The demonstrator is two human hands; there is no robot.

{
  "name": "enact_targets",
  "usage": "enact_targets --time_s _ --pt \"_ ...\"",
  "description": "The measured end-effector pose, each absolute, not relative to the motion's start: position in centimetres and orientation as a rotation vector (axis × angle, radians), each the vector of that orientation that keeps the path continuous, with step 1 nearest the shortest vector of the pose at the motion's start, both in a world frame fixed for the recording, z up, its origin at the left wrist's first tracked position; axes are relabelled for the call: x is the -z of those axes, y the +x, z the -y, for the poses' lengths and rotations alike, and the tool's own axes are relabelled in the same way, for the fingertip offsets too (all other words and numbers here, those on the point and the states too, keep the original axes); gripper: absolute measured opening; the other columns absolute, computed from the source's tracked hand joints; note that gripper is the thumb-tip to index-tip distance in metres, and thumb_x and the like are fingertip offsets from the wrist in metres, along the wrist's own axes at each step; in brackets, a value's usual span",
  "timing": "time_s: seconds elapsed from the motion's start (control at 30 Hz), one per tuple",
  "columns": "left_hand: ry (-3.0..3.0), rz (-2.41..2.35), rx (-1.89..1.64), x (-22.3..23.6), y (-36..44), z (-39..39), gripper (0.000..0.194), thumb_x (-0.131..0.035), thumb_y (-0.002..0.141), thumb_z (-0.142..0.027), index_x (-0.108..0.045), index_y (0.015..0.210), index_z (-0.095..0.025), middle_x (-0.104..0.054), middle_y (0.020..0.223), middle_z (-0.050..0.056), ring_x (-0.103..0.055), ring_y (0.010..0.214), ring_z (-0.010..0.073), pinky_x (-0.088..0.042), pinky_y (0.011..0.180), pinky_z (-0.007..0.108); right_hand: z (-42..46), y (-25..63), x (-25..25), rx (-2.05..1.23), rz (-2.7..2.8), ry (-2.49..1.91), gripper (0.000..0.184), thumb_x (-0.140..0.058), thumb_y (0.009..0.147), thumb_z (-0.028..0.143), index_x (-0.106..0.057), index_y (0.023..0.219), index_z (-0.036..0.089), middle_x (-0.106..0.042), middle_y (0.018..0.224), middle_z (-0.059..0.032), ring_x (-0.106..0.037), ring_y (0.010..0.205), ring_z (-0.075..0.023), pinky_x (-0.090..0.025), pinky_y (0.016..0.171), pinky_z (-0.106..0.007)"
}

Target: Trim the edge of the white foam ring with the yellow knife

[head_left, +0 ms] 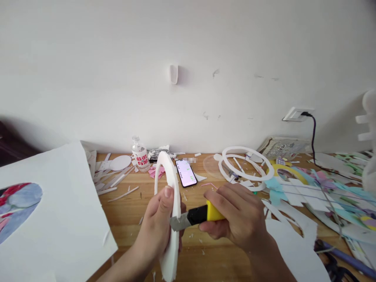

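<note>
My left hand [158,225] grips a white foam ring [170,172] that stands on edge over the wooden table [129,211], thumb pressed on its rim. My right hand [235,215] is closed around a yellow and black utility knife [202,214]. The knife's blade points left and touches the ring's edge just below my left thumb.
A large white foam sheet [64,219] with an oval cut-out lies at left. A phone [186,172], a small bottle [140,155] and foam strips sit behind. White foam rings [246,166] and coloured paper scraps [323,188] cover the right side. A cable hangs from a wall socket [296,114].
</note>
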State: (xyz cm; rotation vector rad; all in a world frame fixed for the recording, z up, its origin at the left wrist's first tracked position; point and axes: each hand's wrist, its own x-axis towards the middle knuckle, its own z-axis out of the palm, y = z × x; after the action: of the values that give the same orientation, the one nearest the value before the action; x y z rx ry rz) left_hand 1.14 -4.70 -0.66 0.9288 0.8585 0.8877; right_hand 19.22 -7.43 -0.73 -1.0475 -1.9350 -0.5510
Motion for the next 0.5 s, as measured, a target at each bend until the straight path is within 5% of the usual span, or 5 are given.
enact_targets --time_s 0.5 --pt "0.916 -0.839 -0.905 1.2 1.0 5.8 0.058 -0.051 0.078 -0.078 -0.04 0.062 -0.023 -0.042 0.028 -0.004 -0.029 0.025 0.0079 -0.022 0.03 0.018 7.7 19.0 0.5 0.552 1.904 -1.067 0.049 -0.042 0.097 0.058 -0.062 0.09 0.013 -0.054 0.061 -0.0031 -0.047 0.06 -0.0149 -0.034 0.06 -0.03"
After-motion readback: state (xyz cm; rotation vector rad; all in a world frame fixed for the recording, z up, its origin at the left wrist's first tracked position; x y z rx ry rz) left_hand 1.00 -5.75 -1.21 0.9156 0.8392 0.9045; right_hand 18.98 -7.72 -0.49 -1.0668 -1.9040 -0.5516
